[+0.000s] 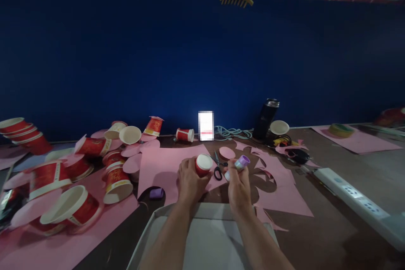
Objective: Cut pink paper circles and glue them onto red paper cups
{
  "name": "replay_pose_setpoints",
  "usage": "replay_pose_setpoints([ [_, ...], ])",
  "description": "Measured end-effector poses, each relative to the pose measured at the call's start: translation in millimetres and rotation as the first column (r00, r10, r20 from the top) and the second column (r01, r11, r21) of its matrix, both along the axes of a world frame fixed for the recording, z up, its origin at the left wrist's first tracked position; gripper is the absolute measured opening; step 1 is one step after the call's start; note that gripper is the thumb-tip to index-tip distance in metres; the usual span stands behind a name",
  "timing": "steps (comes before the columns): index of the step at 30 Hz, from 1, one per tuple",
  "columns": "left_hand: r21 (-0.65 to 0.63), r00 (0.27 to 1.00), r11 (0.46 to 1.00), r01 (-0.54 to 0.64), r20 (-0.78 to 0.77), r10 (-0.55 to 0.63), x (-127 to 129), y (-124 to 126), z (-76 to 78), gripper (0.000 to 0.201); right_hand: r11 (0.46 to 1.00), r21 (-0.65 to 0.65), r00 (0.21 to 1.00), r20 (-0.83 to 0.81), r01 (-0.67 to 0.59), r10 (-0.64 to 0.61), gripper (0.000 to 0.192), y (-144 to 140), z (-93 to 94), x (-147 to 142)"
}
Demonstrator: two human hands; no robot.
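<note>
1. In the head view, my left hand is grasping a red paper cup, the fingers curling round its side; the cup's white round end is facing up towards me, in front of my body and above the near part of a pink sheet; whether the cup is touching that sheet, I am not managing to tell.
2. My right hand is gripping a glue stick, its purple end pointing up and away to the right; the stick is staying apart from the cup.
3. Between my hands, a pair of scissors is lying with its blades pointing away from me; a pink disc is resting just beyond; a purple cap is lying to the left, by a curved cut-out in the sheet.
4. Under my forearms, a pale tray is sitting on the brown surface; to its right, a cut-up pink sheet is spreading out, and farther right a power strip is lying at a slant.
5. On the left, many red cups are crowding together, several bearing pink discs; at the back, a black flask is leaning beside a pale cable.
</note>
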State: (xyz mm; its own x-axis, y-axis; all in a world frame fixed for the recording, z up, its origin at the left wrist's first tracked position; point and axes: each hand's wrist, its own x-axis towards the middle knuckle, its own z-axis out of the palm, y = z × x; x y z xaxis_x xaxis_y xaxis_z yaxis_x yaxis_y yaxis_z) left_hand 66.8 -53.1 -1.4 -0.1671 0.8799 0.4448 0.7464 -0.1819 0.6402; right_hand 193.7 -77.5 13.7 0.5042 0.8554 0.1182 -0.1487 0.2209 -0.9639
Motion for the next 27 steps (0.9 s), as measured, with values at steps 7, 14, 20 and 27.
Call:
replay_pose_setpoints([
  [7,-0.033,0.993,0.995,0.097,0.067,-0.095,0.3,2.7,-4.5,0.053,0.998,0.059,0.99,0.139,0.005,-0.013,0.043,-3.3,7.5,4.5],
  [14,-0.108,0.915,0.959,0.261,0.343,-0.21,5.1,-0.4,-2.0,0.046,0.993,0.099,0.974,0.211,0.062,-0.082,0.046,-4.3,6.6,3.5],
  [20,-0.128,0.874,0.938,0.323,0.42,-0.243,6.0,-1.3,-4.6,0.047,0.99,0.136,0.911,0.401,0.042,-0.094,0.047,-6.7,8.5,4.8],
  [27,-0.072,0.872,0.933,0.351,0.387,-0.299,5.7,-2.4,-6.0,0.05,0.986,0.166,0.871,0.485,-0.009,-0.074,0.041,-10.4,12.2,2.5],
])
